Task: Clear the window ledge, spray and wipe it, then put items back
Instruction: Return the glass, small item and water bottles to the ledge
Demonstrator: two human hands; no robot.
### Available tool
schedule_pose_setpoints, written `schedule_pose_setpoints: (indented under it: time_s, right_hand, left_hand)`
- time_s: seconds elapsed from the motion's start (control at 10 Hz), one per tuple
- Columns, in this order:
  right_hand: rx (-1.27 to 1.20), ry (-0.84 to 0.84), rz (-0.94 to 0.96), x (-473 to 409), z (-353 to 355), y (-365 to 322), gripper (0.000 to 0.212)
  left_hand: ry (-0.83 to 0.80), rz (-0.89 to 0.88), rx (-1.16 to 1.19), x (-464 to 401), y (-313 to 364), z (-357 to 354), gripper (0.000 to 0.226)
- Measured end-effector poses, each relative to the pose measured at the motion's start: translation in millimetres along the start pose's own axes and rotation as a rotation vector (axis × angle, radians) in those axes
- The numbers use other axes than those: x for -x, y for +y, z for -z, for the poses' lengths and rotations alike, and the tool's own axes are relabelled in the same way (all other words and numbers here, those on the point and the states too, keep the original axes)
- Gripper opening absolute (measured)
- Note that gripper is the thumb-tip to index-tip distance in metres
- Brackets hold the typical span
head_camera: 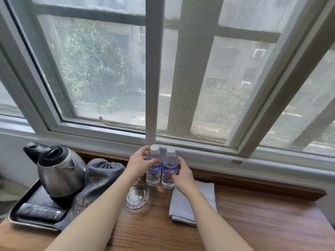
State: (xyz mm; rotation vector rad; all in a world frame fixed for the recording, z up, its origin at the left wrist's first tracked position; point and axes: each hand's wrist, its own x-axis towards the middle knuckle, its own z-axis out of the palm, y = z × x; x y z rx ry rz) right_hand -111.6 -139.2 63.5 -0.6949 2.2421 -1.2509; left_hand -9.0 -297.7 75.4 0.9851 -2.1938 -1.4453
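Wooden ledge (253,223), left hand (139,163) fingers curled round left bottle (153,166), right hand (182,175) fingers gripping right bottle (169,169)

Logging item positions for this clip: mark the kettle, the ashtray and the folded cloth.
kettle (60,175), head view, steel body
ashtray (136,197), head view, glass bowl
cloth (183,207), head view, left part

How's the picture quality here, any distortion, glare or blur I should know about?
Head view: wide-angle lens bows the window frame outward; soft, even daylight, no hard shadows; the glass looks hazy and the mesh screen dims the outdoors; both bottles are sharp, labels readable; faint reflections on the kettle.
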Motion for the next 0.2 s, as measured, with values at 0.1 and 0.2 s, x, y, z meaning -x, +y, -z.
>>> schedule_pose_setpoints:
  time_s: [0.1,0.2]
  right_hand:
    - [0.0,-0.011,-0.011,1.3,0.6,-0.6,0.052]
    - [0.034,0.004,-0.009,3.2,0.1,-2.6,0.061]
  left_hand:
    - [-0.013,-0.001,-0.021,2.4,-1.7,1.4,0.075]
    - [-0.012,-0.023,-0.069,6.4,1.6,5.2,0.081]
